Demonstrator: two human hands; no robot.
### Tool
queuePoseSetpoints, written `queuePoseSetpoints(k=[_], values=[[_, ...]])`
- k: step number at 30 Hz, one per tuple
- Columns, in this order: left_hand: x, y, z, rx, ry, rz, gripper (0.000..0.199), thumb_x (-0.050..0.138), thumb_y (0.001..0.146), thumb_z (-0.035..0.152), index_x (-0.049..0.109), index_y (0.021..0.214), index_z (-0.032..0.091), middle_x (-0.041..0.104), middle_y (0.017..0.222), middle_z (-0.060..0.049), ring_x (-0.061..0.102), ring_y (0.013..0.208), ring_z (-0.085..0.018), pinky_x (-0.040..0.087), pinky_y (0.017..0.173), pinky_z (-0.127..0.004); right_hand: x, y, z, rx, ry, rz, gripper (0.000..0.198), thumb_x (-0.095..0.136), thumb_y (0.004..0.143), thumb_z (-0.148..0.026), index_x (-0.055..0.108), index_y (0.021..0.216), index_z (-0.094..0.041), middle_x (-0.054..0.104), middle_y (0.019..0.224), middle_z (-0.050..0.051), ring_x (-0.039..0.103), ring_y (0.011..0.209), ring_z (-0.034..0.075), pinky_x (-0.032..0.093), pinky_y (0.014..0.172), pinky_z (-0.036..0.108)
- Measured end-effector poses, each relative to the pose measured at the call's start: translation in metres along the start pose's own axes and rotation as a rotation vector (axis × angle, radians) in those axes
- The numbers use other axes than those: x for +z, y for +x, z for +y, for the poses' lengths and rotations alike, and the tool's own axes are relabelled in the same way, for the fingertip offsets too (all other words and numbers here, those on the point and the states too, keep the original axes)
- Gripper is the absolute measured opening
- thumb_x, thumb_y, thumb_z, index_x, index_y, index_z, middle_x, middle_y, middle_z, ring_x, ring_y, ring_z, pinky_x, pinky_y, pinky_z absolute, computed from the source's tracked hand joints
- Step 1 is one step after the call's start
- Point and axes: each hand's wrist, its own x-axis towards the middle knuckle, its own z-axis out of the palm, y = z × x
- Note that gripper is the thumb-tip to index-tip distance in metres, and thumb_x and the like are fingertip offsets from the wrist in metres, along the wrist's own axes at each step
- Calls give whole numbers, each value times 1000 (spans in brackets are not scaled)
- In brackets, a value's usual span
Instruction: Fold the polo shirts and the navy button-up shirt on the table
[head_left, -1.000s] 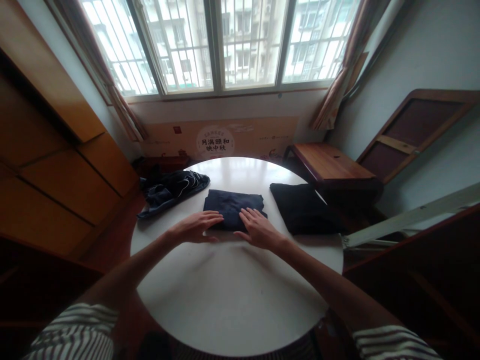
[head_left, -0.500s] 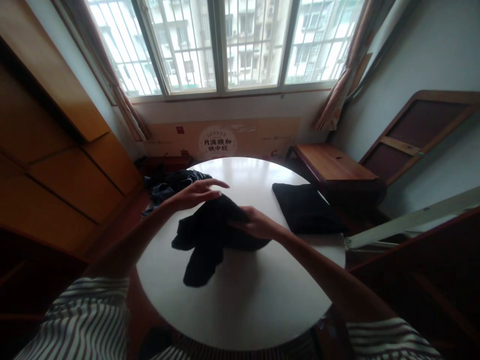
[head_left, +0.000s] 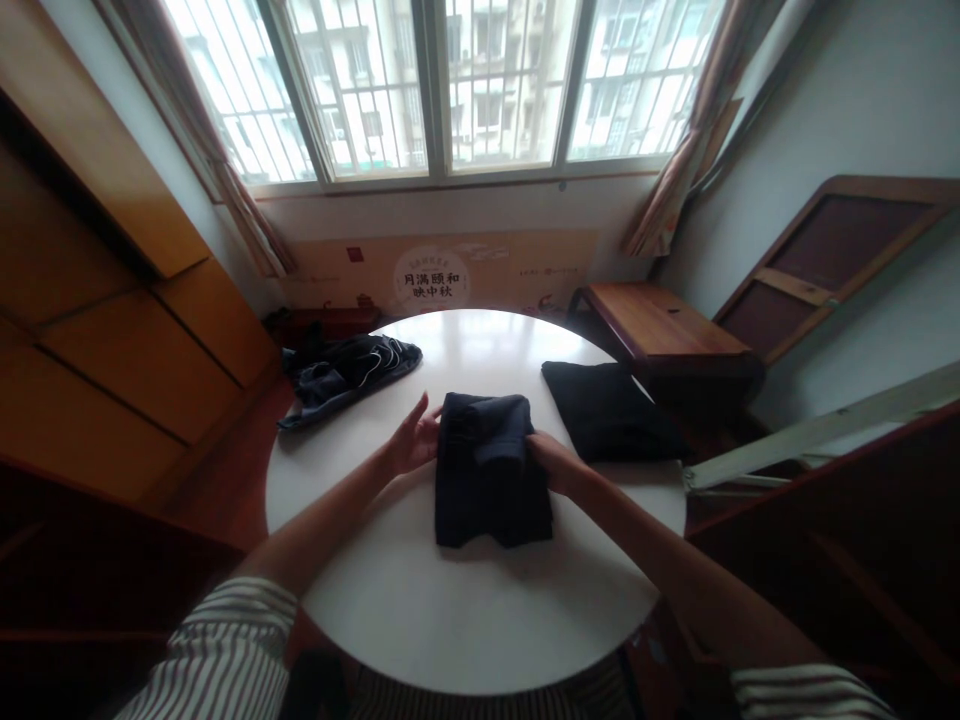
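A dark navy garment (head_left: 487, 480), folded into a rough rectangle with a notched near edge, lies on the round white table (head_left: 480, 620) in front of me. It may be a pair of trousers; the cloth is too dark to be sure. My left hand (head_left: 418, 438) is at its left edge, thumb raised and apart, fingertips touching or slipping just behind the cloth. At the right edge my right hand (head_left: 553, 462) grips the fabric, its fingertips hidden by the cloth.
On the table's far left lies a loose heap of dark clothes (head_left: 349, 370) with white cord or trim. A flat folded black garment (head_left: 611, 410) lies at the right edge. Beyond stands a low wooden table (head_left: 667, 325); a pale bar (head_left: 817, 430) runs close on the right.
The garment, bunched with two ends hanging to the left, now lies flatter and squared up, turned with its ends toward me. My left hand has moved down to its left edge.
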Motion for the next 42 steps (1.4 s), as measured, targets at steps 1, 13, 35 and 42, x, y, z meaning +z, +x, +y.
queuePoseSetpoints(k=[1, 13, 35, 42], values=[[2, 1, -5, -4, -2, -13, 67, 54, 83, 73, 65, 120, 19, 75, 106, -11, 70, 102, -29, 54, 87, -39, -2, -1, 5, 13, -1, 7, 13, 55, 77, -30, 61, 82, -19, 69, 69, 8, 68, 72, 26, 58, 64, 38], [20, -4, -16, 124, -40, 10, 61, 77, 80, 44, 56, 134, 24, 69, 124, -9, 67, 109, -28, 57, 88, -34, -29, 10, -27, -578, -798, 46, 49, 62, 78, -21, 58, 127, -21, 51, 133, 14, 46, 125, 32, 38, 108, 51], [12, 15, -8, 267, 366, 440, 56, 86, 67, 42, 62, 110, 17, 72, 105, -7, 68, 94, -20, 54, 85, -30, 39, -41, 4, -379, -1096, -179, 74, 42, 95, -63, 28, 157, -23, 17, 164, 12, 14, 149, 39, 16, 118, 60], [5, 33, 14, 23, 370, 344, 46, 92, 53, 36, 72, 86, 10, 74, 81, -9, 69, 73, -23, 56, 67, -31, 47, -69, 5, -519, -986, -282, 76, 49, 91, -66, 38, 152, -23, 17, 163, 16, 11, 149, 39, 13, 118, 63]])
